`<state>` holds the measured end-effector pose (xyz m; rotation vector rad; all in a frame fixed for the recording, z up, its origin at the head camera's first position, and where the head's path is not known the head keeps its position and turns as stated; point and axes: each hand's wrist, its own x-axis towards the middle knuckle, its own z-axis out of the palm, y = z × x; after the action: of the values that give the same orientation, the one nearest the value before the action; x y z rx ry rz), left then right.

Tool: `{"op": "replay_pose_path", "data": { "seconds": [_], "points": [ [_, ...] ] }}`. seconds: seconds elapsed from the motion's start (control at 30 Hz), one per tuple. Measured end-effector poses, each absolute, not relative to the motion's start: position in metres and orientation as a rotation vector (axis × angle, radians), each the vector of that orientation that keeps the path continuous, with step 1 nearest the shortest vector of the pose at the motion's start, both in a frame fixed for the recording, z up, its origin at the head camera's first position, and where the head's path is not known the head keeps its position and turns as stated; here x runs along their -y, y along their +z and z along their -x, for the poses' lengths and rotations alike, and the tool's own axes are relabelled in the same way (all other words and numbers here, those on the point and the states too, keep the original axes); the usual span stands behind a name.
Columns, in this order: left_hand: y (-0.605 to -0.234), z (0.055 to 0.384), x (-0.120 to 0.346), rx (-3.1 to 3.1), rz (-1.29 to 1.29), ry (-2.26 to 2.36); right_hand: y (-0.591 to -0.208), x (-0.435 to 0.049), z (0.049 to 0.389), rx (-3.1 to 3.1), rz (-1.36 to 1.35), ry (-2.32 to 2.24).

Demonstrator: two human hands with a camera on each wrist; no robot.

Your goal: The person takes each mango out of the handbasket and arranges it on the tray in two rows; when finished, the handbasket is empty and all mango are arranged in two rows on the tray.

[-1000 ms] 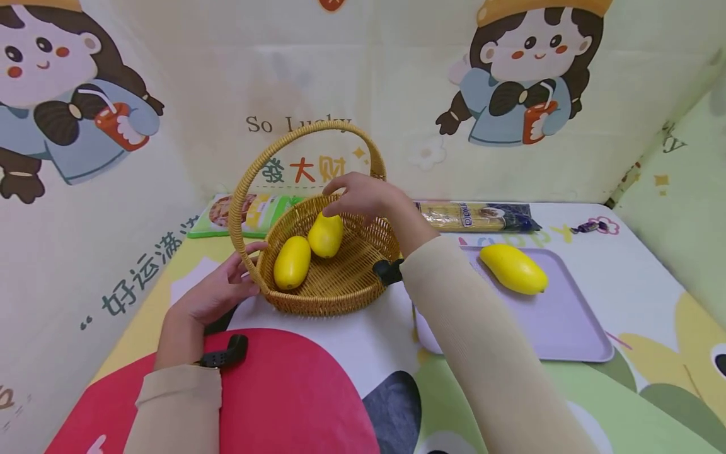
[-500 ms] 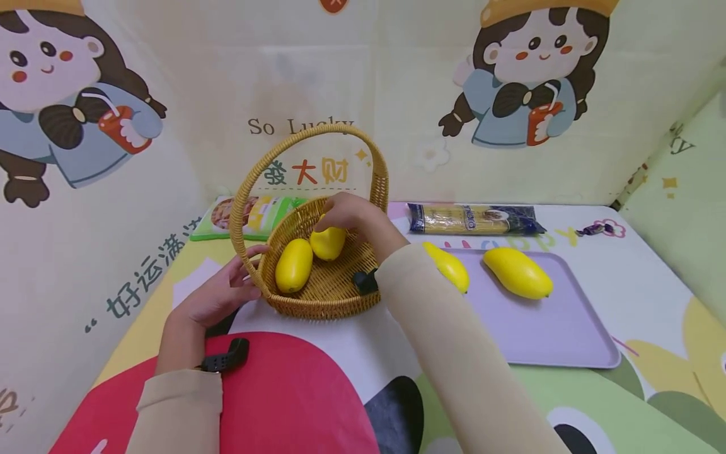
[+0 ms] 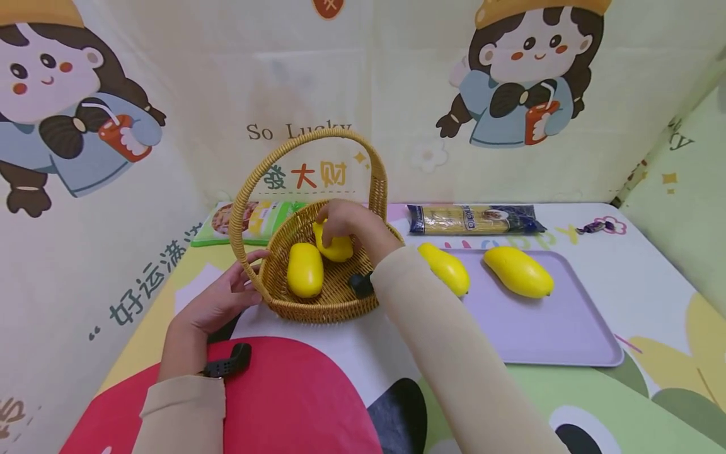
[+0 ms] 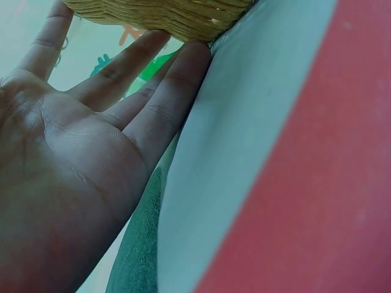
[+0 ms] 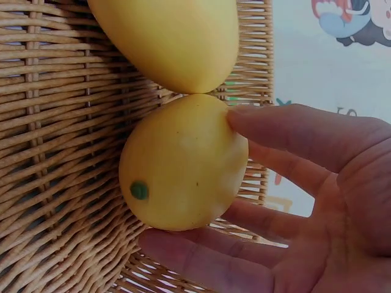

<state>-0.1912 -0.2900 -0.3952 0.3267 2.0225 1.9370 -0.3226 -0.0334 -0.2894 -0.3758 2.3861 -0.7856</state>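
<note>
A wicker basket with a tall arched handle stands on the table, holding two yellow mangoes. Inside it, my right hand grips the rear mango, thumb on one side and fingers on the other. The right wrist view shows this mango with a green stem spot, touching the other mango. That front mango lies to the left in the basket. My left hand touches the basket's left side; in the left wrist view its extended fingertips meet the woven wall.
To the right, a lilac tray carries two more mangoes, one partly behind my right sleeve and one farther right. A pasta packet, a green food packet and a small wrapped sweet lie along the back.
My right hand has come down into the basket and taken hold of the rear mango. Both basket mangoes have shifted slightly right. The arm's leftward move uncovers a second mango on the tray.
</note>
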Motion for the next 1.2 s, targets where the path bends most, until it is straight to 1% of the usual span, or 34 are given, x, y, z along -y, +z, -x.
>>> {"op": "replay_pose_path", "data": {
  "seconds": [0.5,0.9,1.2],
  "points": [
    [-0.396,0.191,0.286,-2.039,-0.305,1.926,-0.293,0.021,0.322,-2.471,0.505,-0.7],
    [-0.396,0.188,0.286,-2.054,-0.305,1.919,-0.274,0.016,0.313,-2.51,0.531,-0.709],
    [-0.393,0.186,0.286,-2.054,-0.297,1.913,-0.262,0.005,0.303,-2.61,0.699,-0.606]
  ]
}}
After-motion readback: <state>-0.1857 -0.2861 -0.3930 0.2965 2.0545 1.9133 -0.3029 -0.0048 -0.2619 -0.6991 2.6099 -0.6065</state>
